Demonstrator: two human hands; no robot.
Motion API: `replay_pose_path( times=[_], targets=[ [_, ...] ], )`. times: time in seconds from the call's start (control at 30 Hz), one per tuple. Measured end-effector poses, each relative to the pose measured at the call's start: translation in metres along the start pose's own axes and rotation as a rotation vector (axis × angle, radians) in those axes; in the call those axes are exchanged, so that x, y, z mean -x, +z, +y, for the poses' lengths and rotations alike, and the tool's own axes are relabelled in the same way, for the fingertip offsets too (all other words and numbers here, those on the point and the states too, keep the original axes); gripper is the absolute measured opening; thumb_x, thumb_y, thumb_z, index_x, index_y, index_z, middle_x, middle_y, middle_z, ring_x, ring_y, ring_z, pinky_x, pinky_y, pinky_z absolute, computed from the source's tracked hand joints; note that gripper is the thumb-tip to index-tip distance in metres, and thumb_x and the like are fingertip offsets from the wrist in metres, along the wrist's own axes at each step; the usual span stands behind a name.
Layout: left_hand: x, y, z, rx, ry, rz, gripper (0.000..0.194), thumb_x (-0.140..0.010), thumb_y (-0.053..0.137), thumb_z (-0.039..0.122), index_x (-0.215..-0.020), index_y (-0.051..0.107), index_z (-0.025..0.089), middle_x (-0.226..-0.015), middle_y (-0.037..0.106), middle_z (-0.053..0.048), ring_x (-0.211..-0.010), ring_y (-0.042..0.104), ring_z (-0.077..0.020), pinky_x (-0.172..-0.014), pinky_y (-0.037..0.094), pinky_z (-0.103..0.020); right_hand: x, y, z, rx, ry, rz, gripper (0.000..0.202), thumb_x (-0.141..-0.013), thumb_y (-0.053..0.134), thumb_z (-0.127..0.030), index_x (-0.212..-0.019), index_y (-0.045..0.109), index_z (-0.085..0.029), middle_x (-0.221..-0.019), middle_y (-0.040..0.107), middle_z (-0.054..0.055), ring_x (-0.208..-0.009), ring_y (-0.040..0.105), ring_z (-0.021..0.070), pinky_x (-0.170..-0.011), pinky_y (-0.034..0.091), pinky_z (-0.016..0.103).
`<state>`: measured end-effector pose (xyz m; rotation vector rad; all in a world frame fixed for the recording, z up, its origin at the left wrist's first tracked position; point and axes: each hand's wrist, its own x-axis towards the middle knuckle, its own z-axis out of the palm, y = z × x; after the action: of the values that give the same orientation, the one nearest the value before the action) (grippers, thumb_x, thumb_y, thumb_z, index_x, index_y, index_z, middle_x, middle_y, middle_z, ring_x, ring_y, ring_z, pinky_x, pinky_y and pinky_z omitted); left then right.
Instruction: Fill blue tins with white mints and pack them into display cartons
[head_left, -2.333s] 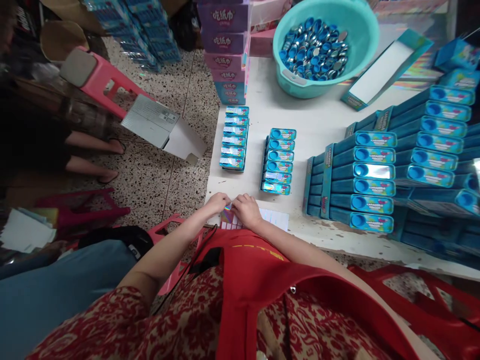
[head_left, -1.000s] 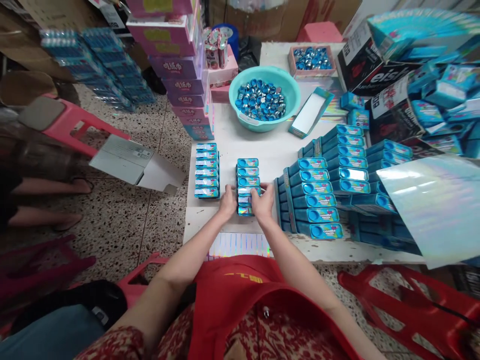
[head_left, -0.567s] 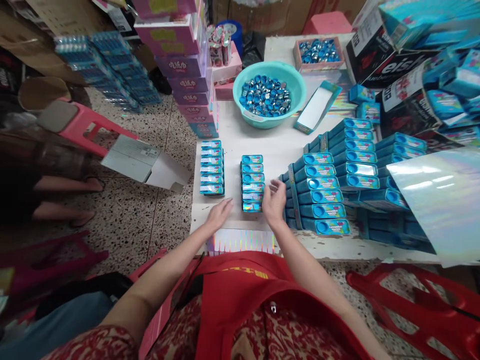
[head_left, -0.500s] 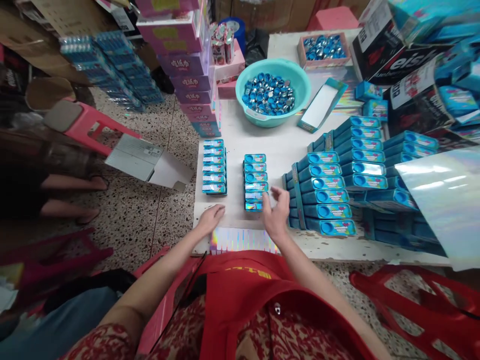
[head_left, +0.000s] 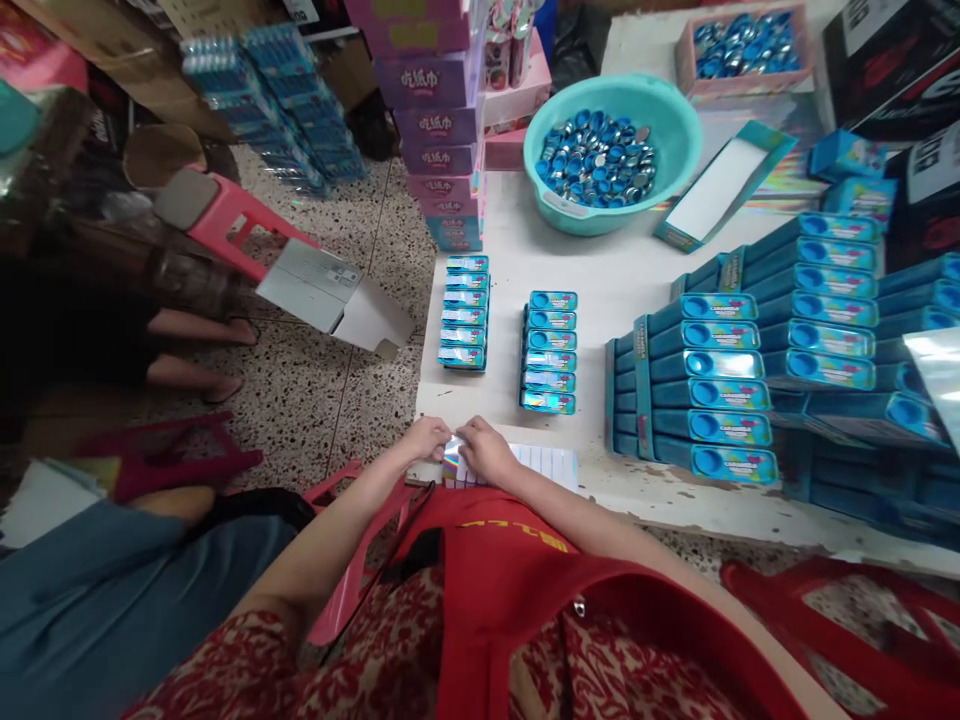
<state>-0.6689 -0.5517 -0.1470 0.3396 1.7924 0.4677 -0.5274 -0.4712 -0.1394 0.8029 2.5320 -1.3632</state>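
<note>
At the table's front edge lies a sheet of shiny rainbow-coloured labels (head_left: 551, 465). Over its left end my left hand (head_left: 429, 440) and my right hand (head_left: 486, 452) meet, both with fingers pinched together at the sheet's upper left corner. What exactly sits between the fingertips is too small to tell. Beyond my right hand stands a short row of blue boxes (head_left: 551, 340) with round recesses, some carrying a pale label strip. Farther left is another row of blue boxes (head_left: 463, 310), with label strips on their tops.
On the right, blue boxes (head_left: 726, 395) are stacked in banded bundles. A turquoise basin (head_left: 600, 215) of blue and silver caps stands behind, near an open tray (head_left: 716, 200). Purple boxes (head_left: 439, 125) rise at the back left. Someone's legs (head_left: 195, 340) show beside a red stool (head_left: 232, 215).
My right hand has moved left from beside the middle row to the label sheet's left end, and its fingers have closed. My left hand now pinches there too. The view has shifted.
</note>
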Motion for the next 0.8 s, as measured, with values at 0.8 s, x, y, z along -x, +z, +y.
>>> replay_pose_path(
  times=[0.8],
  targets=[
    [-0.006,0.014,0.001,-0.147,0.028,0.214,0.016,-0.079,0.050,0.018,-0.066,0.060,0.015,-0.048,0.052,0.004,-0.049,0.052,-0.0095,-0.050,0.039,-0.019,-0.003,0.002,-0.005,-0.027,0.028,-0.007,0.005,-0.080,0.061,-0.015,-0.083,0.063,-0.019,-0.092,0.061,0.006,-0.092,0.054,0.0192,-0.079,0.039,0.028]
  ],
)
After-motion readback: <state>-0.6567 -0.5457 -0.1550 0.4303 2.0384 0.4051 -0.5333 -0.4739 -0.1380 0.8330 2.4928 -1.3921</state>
